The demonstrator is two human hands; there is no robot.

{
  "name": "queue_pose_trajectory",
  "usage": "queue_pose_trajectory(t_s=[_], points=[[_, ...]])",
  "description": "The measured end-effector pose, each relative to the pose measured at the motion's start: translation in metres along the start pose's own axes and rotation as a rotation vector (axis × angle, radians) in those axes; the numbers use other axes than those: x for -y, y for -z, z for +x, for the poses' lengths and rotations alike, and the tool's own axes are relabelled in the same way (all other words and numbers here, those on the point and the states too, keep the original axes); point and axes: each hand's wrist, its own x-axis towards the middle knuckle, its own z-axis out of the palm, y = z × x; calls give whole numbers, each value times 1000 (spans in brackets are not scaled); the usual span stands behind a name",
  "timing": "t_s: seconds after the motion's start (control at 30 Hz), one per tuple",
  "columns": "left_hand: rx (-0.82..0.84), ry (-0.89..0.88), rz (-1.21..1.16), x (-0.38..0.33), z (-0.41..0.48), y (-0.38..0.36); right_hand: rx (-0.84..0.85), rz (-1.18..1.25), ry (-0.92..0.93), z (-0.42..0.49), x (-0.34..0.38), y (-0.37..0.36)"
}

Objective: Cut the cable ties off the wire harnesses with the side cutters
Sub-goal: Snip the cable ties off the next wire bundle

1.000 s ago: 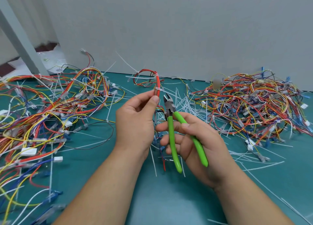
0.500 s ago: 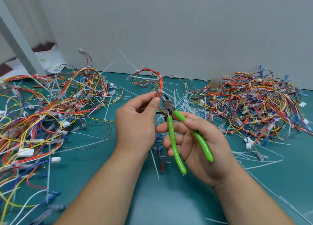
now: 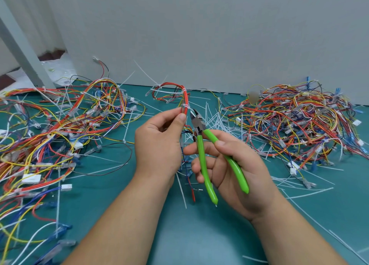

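Two hands meet over the teal table point(image 3: 123, 214). The left hand point(image 3: 157, 142) pinches a red-orange wire harness point(image 3: 186, 99) between thumb and forefinger and holds it upright above the middle of the table. Its other fingers curl behind the palm, out of sight. A white cable tie point(image 3: 185, 106) wraps the harness just above the pinch, and a second tie point(image 3: 183, 90) sits higher, on its bend. The lower part of the harness drops behind the left hand, so where it ends cannot be made out. The right hand point(image 3: 235, 164) grips the side cutters point(image 3: 200, 146) by their green handles, thumb on the outer one and fingers round the inner one, with the handles spread apart. The small metal jaws point up, just to the right of the cable tie. They look slightly parted, and whether they touch the tie is hard to tell. Loose cut ties point(image 3: 216, 121) litter the table behind the cutters. One tangled pile of harnesses point(image 3: 60, 125) lies at the left, cut off by the frame edge, and another pile point(image 3: 299, 125) lies at the right, also cropped.
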Motion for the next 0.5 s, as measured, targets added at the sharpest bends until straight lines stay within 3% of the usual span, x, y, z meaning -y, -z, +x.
queue_pose_trajectory(t_s=[0.5], points=[[25, -48, 12, 0, -3, -3, -45, -53, 40, 1, -3, 1]])
